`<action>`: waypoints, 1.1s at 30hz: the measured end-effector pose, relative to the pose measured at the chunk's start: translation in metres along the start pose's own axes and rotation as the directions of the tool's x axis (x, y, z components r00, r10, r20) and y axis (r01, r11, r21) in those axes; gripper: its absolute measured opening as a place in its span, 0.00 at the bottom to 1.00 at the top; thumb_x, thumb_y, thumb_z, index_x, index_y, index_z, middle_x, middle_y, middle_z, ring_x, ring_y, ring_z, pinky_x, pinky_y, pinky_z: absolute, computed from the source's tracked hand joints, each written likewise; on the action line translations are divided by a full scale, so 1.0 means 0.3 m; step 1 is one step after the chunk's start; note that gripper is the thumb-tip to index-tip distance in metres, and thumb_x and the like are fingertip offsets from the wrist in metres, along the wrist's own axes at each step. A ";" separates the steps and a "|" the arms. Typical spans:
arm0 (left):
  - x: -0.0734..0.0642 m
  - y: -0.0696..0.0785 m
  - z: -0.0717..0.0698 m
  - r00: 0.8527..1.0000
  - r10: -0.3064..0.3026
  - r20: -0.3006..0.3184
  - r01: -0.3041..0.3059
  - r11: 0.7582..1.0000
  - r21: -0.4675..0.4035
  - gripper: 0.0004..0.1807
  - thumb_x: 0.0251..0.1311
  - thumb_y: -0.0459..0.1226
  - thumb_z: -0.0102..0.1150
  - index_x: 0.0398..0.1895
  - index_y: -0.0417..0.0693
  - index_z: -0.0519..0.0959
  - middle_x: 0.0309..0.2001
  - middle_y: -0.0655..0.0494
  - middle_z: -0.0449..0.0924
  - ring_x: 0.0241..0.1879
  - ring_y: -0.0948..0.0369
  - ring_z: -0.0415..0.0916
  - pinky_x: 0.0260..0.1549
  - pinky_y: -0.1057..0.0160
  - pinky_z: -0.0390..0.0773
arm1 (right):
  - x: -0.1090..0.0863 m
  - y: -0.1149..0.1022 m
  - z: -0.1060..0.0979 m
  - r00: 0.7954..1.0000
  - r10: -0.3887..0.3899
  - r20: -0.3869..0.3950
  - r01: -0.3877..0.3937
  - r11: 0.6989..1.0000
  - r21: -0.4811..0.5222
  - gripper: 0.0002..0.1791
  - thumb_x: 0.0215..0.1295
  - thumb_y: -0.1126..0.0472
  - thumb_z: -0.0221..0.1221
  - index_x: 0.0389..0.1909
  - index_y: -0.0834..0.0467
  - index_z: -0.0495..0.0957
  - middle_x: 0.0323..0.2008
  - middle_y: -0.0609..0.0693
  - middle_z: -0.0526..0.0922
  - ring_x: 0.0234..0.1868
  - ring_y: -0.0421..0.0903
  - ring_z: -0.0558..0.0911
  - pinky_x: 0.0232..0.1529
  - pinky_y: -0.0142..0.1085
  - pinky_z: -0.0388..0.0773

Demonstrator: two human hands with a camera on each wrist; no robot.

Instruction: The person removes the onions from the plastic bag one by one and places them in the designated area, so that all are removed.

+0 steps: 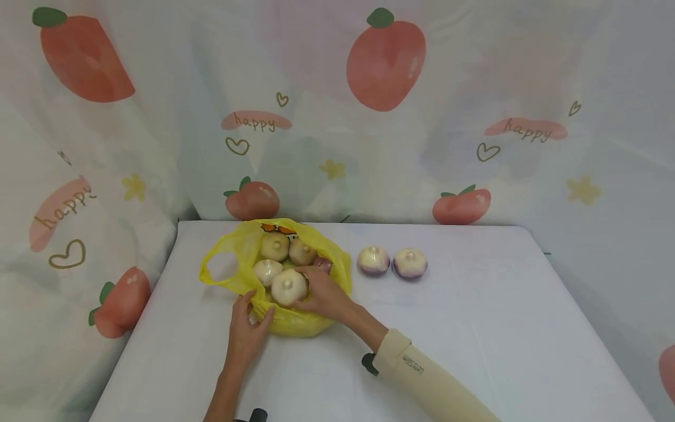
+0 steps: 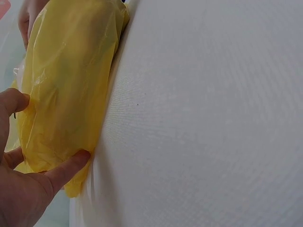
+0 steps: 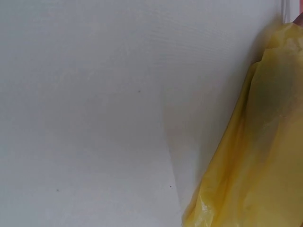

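Observation:
A yellow plastic bag (image 1: pixel 295 322) stands with its mouth open upward on the table, several round bulbs inside. My right hand (image 1: pixel 326 294) reaches over the bag's right side and grips a white bulb (image 1: pixel 289 288) with a small nub on top. Behind it lie another white bulb (image 1: pixel 268 272), two tan-looking bulbs (image 1: pixel 274 246) and a purplish one (image 1: pixel 323 265). At the front left, my left hand (image 1: pixel 246 328) holds the bag's rim between thumb and fingers. In the left wrist view, its fingertips (image 2: pixel 81 155) press into the yellow plastic. The right wrist view shows only the bag's side.
Two white bulbs with purple undersides, one (image 1: pixel 374 261) beside the other (image 1: pixel 410 263), sit right of the bag. A white cloth covers the table (image 1: pixel 474 328). Behind hangs a curtain (image 1: pixel 327 70) printed with fruit. The bag's handle loop (image 1: pixel 208 264) sticks out leftward.

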State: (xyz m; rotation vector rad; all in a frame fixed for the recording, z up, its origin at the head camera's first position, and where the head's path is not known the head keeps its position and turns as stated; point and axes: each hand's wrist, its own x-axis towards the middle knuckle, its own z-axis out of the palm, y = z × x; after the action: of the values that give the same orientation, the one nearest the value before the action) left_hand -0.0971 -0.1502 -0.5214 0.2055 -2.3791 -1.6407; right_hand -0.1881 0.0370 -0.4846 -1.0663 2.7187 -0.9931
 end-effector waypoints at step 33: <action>-0.005 0.002 -0.002 1.000 -0.004 -0.005 0.004 1.000 0.006 0.30 0.57 0.31 0.62 0.61 0.31 0.62 0.63 0.35 0.56 0.63 0.45 0.56 0.57 0.48 0.66 | -0.083 0.040 -0.129 0.958 0.003 -0.287 0.050 0.983 0.178 0.37 0.53 0.54 0.68 0.64 0.56 0.65 0.53 0.54 0.69 0.48 0.45 0.69 0.44 0.43 0.77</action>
State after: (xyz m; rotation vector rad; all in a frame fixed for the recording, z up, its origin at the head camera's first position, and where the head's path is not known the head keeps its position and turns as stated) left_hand -0.0956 -0.1502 -0.5209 0.2157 -2.3822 -1.6328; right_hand -0.1868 0.0806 -0.4654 -0.9935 2.7604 -1.4760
